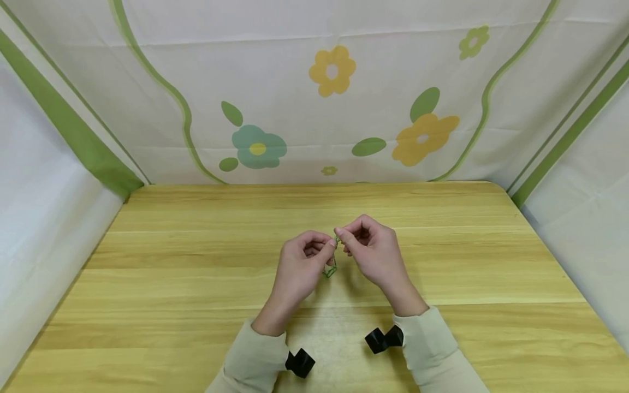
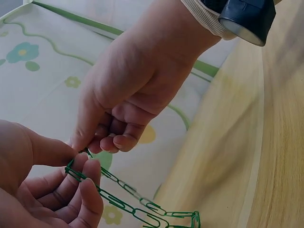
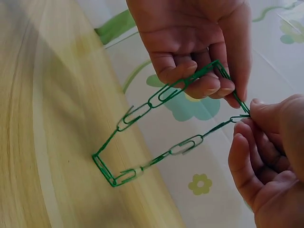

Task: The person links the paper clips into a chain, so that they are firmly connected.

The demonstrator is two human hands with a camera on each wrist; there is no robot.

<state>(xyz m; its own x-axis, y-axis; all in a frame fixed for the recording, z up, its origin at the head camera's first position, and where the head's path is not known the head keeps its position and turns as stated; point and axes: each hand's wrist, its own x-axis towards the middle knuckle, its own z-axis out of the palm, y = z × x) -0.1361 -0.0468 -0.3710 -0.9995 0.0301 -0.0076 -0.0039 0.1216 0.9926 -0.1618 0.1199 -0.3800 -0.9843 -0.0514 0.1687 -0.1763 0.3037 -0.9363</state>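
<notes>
A chain of green paper clips [image 3: 186, 145] hangs in a loop between the two hands, above the table. In the head view the left hand [image 1: 302, 265] pinches the chain between thumb and fingers. Close beside it, the right hand [image 1: 375, 251] pinches the chain's upper end with thumb and forefinger. The right wrist view shows the left hand [image 3: 190, 42] at the top and the right hand [image 3: 275, 156] at the right, their fingertips nearly meeting at one clip. From the left wrist view, the loop's lower part [image 2: 147, 216] dangles free. Fingertips partly cover the clips they hold.
The wooden table [image 1: 172, 284] spreads under both hands. A white curtain [image 1: 295, 33] with flowers and green bands stands behind the table and along both sides. Black devices [image 1: 301, 363] are fixed at both wrists by the beige sleeves.
</notes>
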